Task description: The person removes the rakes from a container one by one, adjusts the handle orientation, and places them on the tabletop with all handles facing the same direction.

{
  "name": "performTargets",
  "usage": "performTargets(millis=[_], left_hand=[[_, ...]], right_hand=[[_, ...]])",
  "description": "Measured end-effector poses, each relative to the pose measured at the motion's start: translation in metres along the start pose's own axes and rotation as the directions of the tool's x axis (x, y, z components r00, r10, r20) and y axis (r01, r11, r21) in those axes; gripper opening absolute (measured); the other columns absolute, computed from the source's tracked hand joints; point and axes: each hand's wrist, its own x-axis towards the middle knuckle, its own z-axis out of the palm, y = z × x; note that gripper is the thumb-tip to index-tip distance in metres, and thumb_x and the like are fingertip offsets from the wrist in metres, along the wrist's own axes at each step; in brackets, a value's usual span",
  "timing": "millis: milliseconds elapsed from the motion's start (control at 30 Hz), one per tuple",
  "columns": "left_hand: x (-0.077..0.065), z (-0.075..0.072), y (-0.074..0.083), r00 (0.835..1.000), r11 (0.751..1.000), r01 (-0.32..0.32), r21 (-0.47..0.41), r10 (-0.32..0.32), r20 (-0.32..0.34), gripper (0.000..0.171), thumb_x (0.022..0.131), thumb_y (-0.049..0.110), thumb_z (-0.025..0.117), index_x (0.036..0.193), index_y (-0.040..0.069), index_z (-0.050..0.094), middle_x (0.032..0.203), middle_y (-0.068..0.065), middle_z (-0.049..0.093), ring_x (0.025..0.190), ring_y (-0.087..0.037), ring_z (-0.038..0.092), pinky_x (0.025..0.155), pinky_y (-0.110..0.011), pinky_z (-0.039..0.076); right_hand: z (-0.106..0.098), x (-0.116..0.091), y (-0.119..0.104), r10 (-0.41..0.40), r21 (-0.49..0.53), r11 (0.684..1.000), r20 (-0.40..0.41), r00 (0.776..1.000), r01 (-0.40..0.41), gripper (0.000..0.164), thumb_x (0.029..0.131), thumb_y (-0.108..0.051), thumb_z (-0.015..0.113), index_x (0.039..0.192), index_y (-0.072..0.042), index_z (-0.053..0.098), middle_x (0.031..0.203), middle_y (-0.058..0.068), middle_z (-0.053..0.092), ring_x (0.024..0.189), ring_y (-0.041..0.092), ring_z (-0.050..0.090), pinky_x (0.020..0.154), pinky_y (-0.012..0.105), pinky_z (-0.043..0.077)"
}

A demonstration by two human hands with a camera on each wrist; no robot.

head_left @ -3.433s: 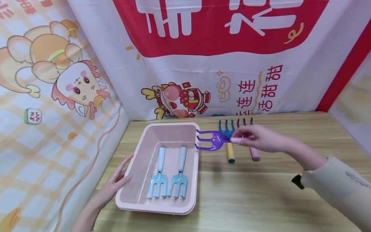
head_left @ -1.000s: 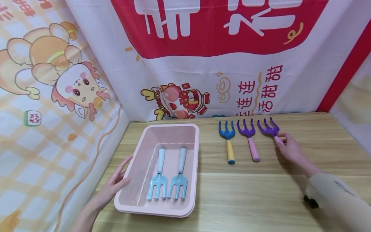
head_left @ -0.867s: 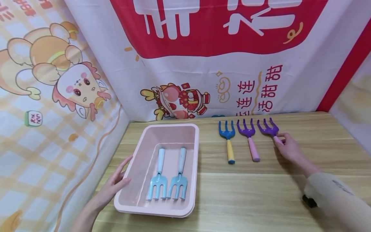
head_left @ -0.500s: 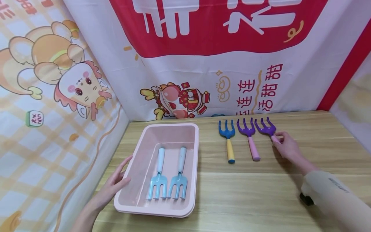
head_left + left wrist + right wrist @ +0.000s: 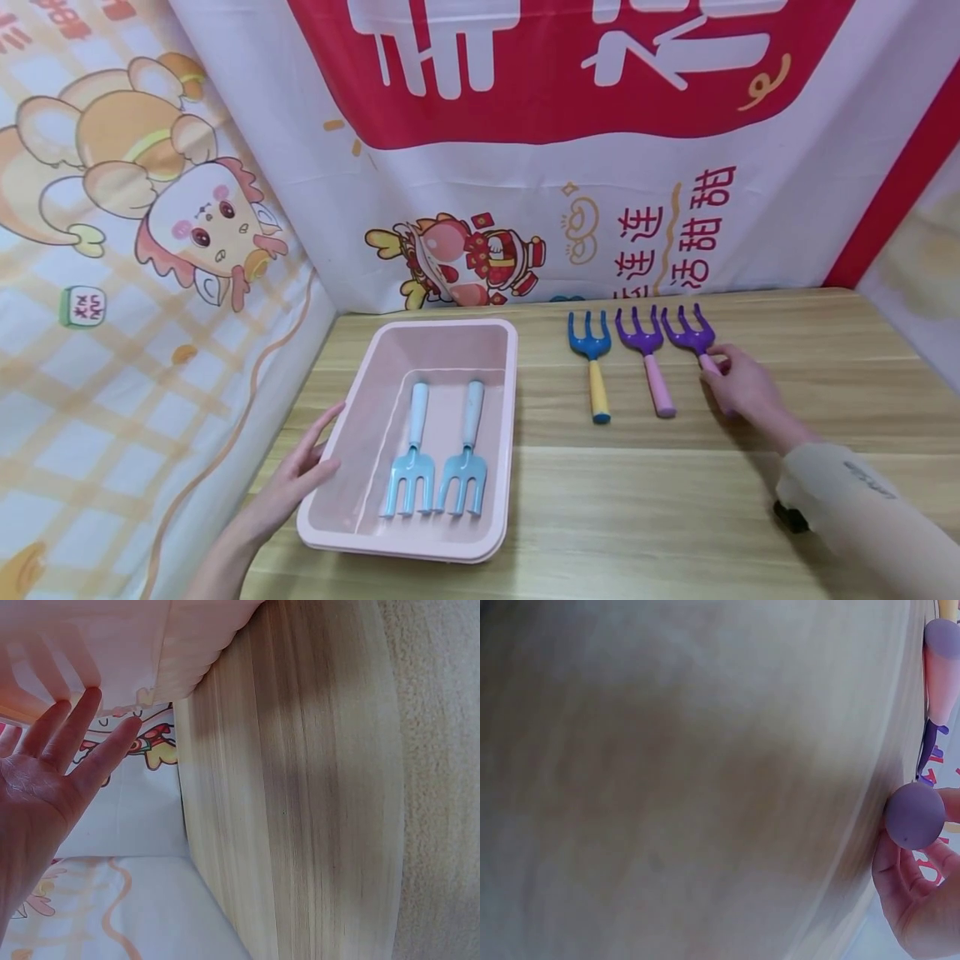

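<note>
In the head view, my right hand holds the pink handle of a purple garden fork at the right end of a row. The butt of that handle sits between thumb and fingers in the right wrist view. Left of it lie a second purple garden fork with a pink handle and a blue garden fork with a yellow handle, tines toward the back. My left hand rests at the left side of a pink tub; the left wrist view shows its fingers extended against the wall.
Two light blue garden forks lie side by side inside the tub, tines toward me. The wooden table ends at a printed cloth behind, and another cloth hangs close on the left.
My right hand has carried the purple garden fork from the tub's right rim to the row's right end, then shifted it slightly left and straighter. My left hand has stayed at the tub.
</note>
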Motion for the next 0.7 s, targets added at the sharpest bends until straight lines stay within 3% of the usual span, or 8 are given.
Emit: performTargets(millis=[267,533,700], left_hand=[[0.0,0.001,0.0,1.0,1.0,0.009,0.017,-0.009,-0.011,0.066,0.102,-0.001,0.04,0.157,0.015,0.007,0.135,-0.047,0.033,0.104,-0.035,0.063,0.077,-0.048,0.057],[0.0,-0.001,-0.002,0.999,0.999,0.028,0.024,-0.028,-0.018,0.066,0.102,0.001,0.041,0.157,0.017,0.009,0.137,-0.046,0.034,0.106,-0.035,0.062,0.078,-0.047,0.057],[0.001,-0.001,-0.002,0.999,0.999,0.031,0.029,-0.031,-0.02,0.066,0.102,0.001,0.041,0.157,0.017,0.009,0.138,-0.045,0.033,0.107,-0.034,0.061,0.08,-0.045,0.057]], right_hand=[[0.0,0.0,0.0,0.0,0.015,1.0,0.008,1.0,0.0,0.054,0.096,-0.025,0.058,0.137,0.006,0.041,0.11,0.03,0.056,0.084,0.035,0.057,0.065,0.041,0.048],[-0.004,-0.001,-0.001,0.065,0.034,0.997,0.045,0.997,-0.066,0.06,0.1,-0.036,0.052,0.141,0.005,0.036,0.12,0.034,0.05,0.094,0.04,0.055,0.073,0.048,0.049],[-0.011,-0.004,-0.004,-0.037,0.074,0.997,0.016,0.999,0.036,0.059,0.101,-0.035,0.05,0.139,0.008,0.037,0.123,0.037,0.048,0.108,0.051,0.05,0.086,0.062,0.044]])
